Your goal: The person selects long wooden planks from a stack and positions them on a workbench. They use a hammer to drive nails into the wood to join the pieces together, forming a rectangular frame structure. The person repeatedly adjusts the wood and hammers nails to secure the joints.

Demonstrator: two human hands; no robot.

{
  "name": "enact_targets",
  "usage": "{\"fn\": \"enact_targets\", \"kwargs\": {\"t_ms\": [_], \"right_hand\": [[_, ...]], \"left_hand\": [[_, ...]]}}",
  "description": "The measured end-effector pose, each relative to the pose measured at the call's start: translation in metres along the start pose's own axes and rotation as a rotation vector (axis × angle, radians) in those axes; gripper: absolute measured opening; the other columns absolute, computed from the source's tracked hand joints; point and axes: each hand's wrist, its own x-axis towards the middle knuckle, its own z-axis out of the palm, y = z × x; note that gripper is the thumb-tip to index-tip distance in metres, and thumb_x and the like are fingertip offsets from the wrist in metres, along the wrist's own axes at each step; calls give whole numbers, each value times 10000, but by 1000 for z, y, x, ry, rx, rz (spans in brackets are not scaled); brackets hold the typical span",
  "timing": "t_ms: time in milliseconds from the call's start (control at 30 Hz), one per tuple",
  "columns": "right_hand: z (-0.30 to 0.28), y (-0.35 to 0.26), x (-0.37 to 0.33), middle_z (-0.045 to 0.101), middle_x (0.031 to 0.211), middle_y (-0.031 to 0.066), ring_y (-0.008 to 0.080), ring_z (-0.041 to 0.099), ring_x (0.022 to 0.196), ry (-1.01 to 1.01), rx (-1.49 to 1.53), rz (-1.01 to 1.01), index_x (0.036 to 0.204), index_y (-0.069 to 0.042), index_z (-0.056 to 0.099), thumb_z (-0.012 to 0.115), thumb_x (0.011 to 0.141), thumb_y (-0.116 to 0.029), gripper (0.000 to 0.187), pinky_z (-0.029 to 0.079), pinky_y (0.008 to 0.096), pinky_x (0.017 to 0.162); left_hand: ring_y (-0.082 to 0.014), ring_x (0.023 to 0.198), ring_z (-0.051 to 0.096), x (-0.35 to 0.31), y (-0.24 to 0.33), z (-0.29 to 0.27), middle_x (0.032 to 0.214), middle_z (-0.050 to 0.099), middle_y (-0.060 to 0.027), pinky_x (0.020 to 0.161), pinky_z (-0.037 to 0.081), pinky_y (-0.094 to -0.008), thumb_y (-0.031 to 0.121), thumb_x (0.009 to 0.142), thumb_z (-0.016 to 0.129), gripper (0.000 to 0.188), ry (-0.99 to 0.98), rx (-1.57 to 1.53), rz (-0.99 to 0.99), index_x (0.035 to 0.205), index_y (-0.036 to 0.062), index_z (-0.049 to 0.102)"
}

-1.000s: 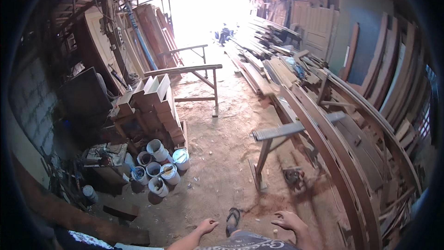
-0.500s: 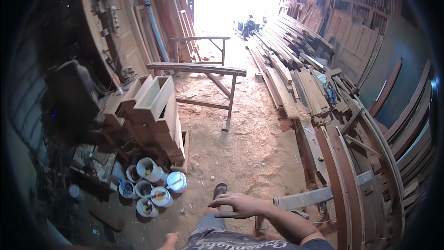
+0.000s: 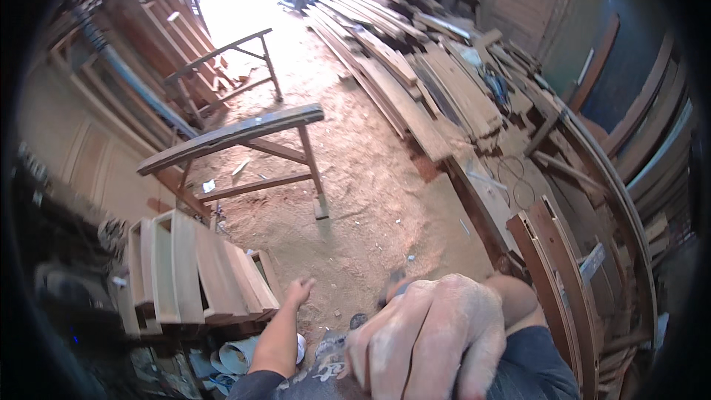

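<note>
My right hand [image 3: 429,337] is raised close in front of me, large in view, its knuckles uppermost and its fingers curled down together; the fingertips are hidden and no object shows in it. My left hand [image 3: 299,292] hangs lower, at the end of a stretched forearm, its fingers loosely curled around nothing visible. It is nearest to a stack of pale wooden drawers [image 3: 178,267], apart from it. One of my shoes [image 3: 358,321] shows below, between the hands.
Two wooden sawhorses [image 3: 244,133] stand ahead to the left on the sawdust-covered floor [image 3: 370,230]. Long boards [image 3: 392,81] lie piled along the right. Dark curved planks [image 3: 548,274] rise close to my right side. White buckets [image 3: 235,355] sit at the lower left.
My view has turned and tilted, and the sawhorses now lie further left. The right hand has risen closer and its fingers have curled; my left arm has swung forward into fuller view.
</note>
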Motion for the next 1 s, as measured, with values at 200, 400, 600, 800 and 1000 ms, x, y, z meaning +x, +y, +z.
{"fn": "enact_targets", "kwargs": {"t_ms": [200, 400, 600, 800, 1000], "right_hand": [[-171, -54, 12, 692, 912, 235, 295, 686, 715, 215, 100, -309, 1012, 111, 717, 860, 806, -35, 290, 560, 359, 605], [-347, -157, 78, 716, 892, 161, 213, 677, 697, 238, 145, -236, 943, 62, 727, 812, 877, -86, 184, 537, 311, 567], [-507, -183, 123, 712, 783, 132, 220, 670, 647, 431, 95, -357, 907, 24, 734, 695, 986, -186, 228, 518, 326, 534], [-725, -221, 111, 685, 1158, 205, 326, 649, 1101, 434, 54, 603, 1187, 39, 663, 689, 985, -297, 393, 466, 455, 987], [-1011, -203, 55, 717, 1133, 77, 158, 658, 1060, 624, -614, 1231, 1241, 4, 672, 626, 1032, -270, 349, 507, 322, 948]], "left_hand": [[-244, 990, 703, 143, 229, 29, 1082, 748, -176, 877, 545, -379, 393, 950, 705, 466, -120, 51, 189, 1197, -2, 716], [-271, 1077, 706, 246, 378, 83, 1183, 728, -200, 936, 540, -376, 389, 964, 679, 473, -371, 128, 320, 1263, 23, 686], [-324, 1125, 694, 255, 637, 33, 1218, 705, -236, 963, 532, -389, 386, 985, 651, 510, -522, 43, 372, 1333, 14, 623], [-324, 1058, 710, 435, 665, 32, 1127, 724, -245, 927, 543, -384, 361, 975, 663, 501, -426, -320, 531, 1331, 11, 619], [-348, 1113, 666, 599, 777, -111, 1175, 701, -216, 950, 532, -404, 346, 958, 662, 493, -252, -44, 252, 1321, 15, 617]]}}
